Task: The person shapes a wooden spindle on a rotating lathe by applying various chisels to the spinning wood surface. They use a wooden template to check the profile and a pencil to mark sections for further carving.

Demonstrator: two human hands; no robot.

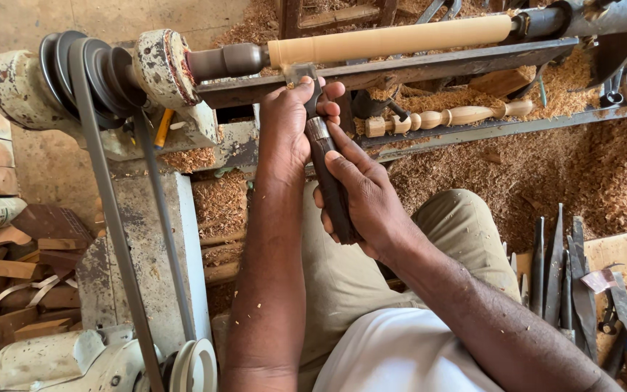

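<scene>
Dark wooden-handled turning chisel [326,163] sits gripped in both hands, its steel tip reaching up just past the fingertips to the left end of the pale, round wooden spindle blank [390,40] mounted on the lathe. The left hand [288,127] is curled tight round the upper part of the tool, thumb and fingers closed over the metal ferrule right where it crosses the long dark steel tool rest [400,69]; the right hand [364,196] is wrapped closed round the lower handle, fingers lying along it, just below the left. From where I stand, doing this cut well looks a matter of keeping the blade pressed down on that rest with the upper fingers, steering from the lower hand, and feeding the edge in gently so it does not dig into the pale wood. Beyond the upper fingers, to their left, the worn cream-painted headstock with its stepped pulley [103,69] carries a grey drive belt [110,218] running down and away. Behind the rest, past the fingertips, lies a finished pale turned baluster [448,117] among heaps of tan wood shavings [546,167]. Out to the right of the lower hand, a row of spare steel chisels and gouges [560,268] lies well apart, beside the knee.
</scene>
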